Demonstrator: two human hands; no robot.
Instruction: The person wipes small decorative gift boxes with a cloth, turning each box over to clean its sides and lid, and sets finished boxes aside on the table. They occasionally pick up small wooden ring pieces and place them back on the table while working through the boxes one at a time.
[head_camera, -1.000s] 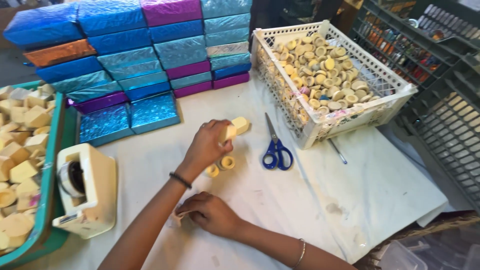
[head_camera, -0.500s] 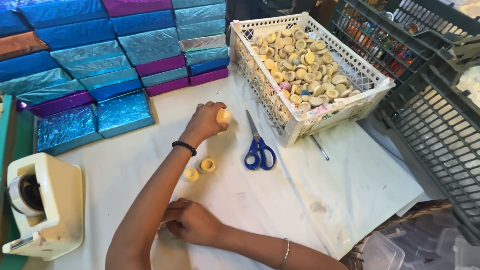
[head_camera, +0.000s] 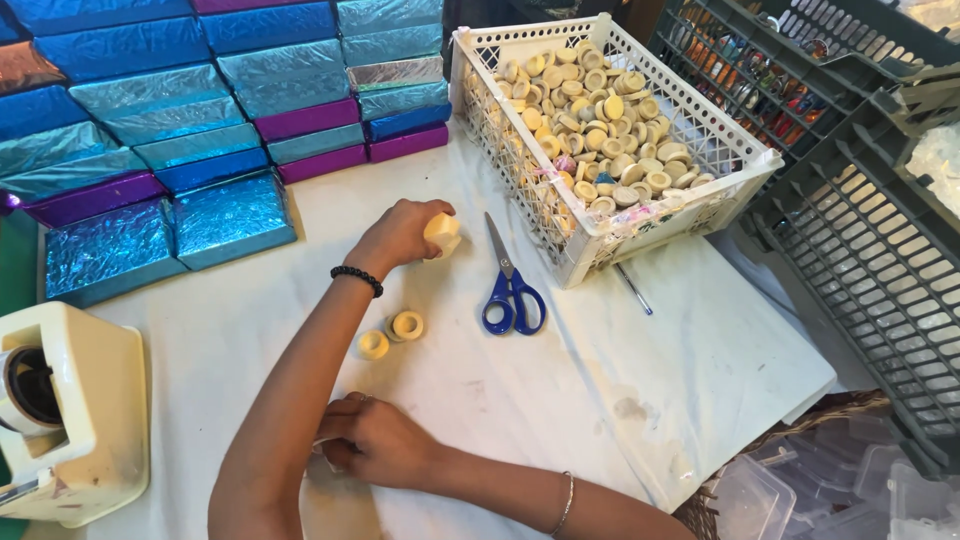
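My left hand (head_camera: 395, 238), with a black bead bracelet at the wrist, is shut on a pale yellow round piece (head_camera: 442, 232) and holds it just above the white table (head_camera: 600, 380), left of the blue-handled scissors (head_camera: 512, 300). Two small cream rings (head_camera: 392, 334) lie on the cloth beneath my left forearm. My right hand (head_camera: 378, 448) rests on the table near the front edge with its fingers curled; a bit of something pale shows at its fingertips, and I cannot tell what it is.
A white plastic basket (head_camera: 600, 232) full of cream rings stands at the back right, with a thin rod (head_camera: 634, 290) beside it. Blue, teal and purple foil-wrapped boxes (head_camera: 215, 120) are stacked at the back left. A cream tape dispenser (head_camera: 75, 410) sits front left. Grey crates (head_camera: 870, 250) stand to the right.
My left hand has lifted the pale piece slightly farther from me, toward the basket. The view has swung right, so the dispenser sits nearer the left edge. My right hand has stayed put.
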